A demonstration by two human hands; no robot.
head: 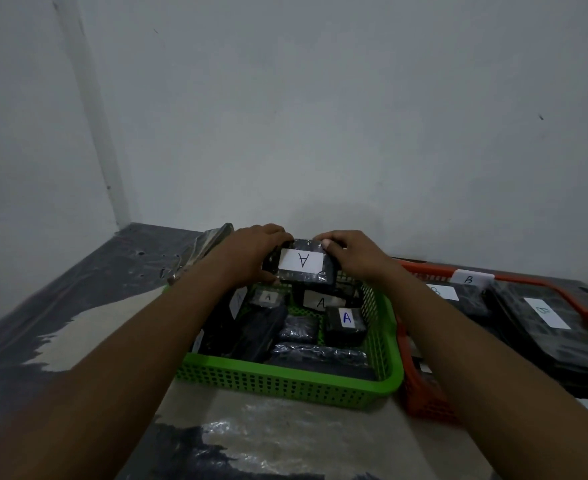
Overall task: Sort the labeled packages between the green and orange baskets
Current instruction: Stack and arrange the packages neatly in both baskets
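Counter (285, 431): covered in plastic, carries both baskets.
Green basket (285, 375): near centre, holds black wrapped A packages (346, 325).
Orange basket (424, 400): just right of it, holds flat B packages (545, 313).
Held package (301, 261): black, labelled A, above the green basket's far edge.
Left grip (251, 251): curled round its left end.
Right grip (355, 254): curled round its right end.
Wrapped bundle (213, 240): behind the left grip, possibly another package, partly hidden.

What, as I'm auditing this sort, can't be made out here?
Head view:
- Green basket: some packages show no label; left arm covers its left side.
- Orange basket: cut off by the right edge; right arm hides its near part.
- Held package: left hand and right hand cover its ends.
- Wrapped item behind the left hand: label unseen.
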